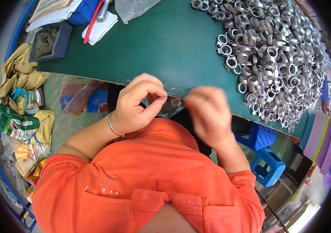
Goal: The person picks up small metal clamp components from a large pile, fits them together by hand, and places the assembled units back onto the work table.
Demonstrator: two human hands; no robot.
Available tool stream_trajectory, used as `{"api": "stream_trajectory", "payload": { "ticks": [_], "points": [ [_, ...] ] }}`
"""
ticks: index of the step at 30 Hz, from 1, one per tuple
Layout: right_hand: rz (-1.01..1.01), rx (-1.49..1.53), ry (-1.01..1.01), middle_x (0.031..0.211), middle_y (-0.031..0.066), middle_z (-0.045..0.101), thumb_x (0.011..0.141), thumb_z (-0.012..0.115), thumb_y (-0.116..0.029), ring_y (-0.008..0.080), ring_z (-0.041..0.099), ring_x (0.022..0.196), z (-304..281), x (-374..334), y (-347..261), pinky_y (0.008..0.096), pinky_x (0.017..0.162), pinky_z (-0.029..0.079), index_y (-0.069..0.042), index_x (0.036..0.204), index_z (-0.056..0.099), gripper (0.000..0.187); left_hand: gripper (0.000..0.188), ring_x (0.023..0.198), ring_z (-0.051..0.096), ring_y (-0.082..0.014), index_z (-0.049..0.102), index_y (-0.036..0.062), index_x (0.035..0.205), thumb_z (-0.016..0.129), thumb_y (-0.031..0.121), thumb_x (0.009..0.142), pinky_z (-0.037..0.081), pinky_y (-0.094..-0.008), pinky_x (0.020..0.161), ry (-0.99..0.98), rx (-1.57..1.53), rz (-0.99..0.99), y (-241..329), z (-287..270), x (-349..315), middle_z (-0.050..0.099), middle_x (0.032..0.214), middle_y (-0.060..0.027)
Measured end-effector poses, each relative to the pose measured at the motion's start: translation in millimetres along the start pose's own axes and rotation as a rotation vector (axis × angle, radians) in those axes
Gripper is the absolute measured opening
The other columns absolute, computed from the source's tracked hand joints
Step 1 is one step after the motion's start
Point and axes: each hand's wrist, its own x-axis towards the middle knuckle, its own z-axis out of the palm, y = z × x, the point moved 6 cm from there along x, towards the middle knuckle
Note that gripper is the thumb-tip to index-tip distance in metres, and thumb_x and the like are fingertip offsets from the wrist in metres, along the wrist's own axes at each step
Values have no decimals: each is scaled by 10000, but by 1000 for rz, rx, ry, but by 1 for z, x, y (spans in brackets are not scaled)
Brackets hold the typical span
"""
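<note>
At the near edge of the green table (155,48), my left hand (140,101) is closed in a pinch, thumb against forefinger. Whatever sits between those fingertips is too small to make out. My right hand (209,112) is a short way to the right at the same edge, smeared by motion. Its fingers look curled, but their tips and anything in them do not show clearly. A large heap of grey metal ring clamps (274,58) covers the table's right side, beyond my right hand.
At the back left are a grey bin (65,40) holding a dark lump, a red rod (92,22), a metal-handled tool (104,11), papers (105,29) and a clear plastic bag (132,8). Blue stools (267,167) stand below right; crumpled sacks (22,124) lie left.
</note>
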Motion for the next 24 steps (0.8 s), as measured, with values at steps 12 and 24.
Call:
{"api": "stream_trajectory", "payload": {
  "ticks": [12,24],
  "points": [
    [350,-551,-17,777,117,560,802,679,-99,309,590,699,-20,18,42,396,596,485,-40,853,581,125,147,729,577,-102,625,3,912,648,-91,801,475,-211,625,-48,-27,-77,-3,6,13,589,914,-69],
    [220,447,37,862,116,621,771,687,53,229,602,760,14,11,10,304,658,488,-3,874,605,143,109,774,582,-97,638,-32,946,670,-25,842,484,-218,647,-89,-300,-198,-8,12,14,605,940,-79]
  ]
}}
